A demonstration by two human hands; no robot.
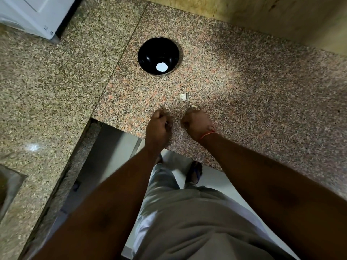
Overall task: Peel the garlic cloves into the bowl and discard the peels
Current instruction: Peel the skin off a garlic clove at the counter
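I am looking down from head height at a speckled granite surface [244,76], and I am describing it from left to right.

At the far left, the corner of a white appliance [28,14] is showing, well apart from the work.

Further right, a black bowl [148,53] is sitting toward the back of the surface, with a bright white patch low inside it. That patch may be only a light reflection; I cannot tell whether any peeled clove is lying in there. I judge the bowl is standing straight ahead of both hands so a finished clove can go forward into it.

Nearer me, the left hand [159,124] is hovering close to the surface edge with its fingers curled in. The grip looks narrow, but I cannot tell whether it is holding anything.

Just beyond and between the hands, one pale garlic clove [183,96] is lying loose on the surface, still in its skin as far as I can judge.

The right hand [197,122], with an orange thread [207,135] at its wrist, is curling its grip around something pale at the fingertips, probably another clove or a peel; blur is hiding which.
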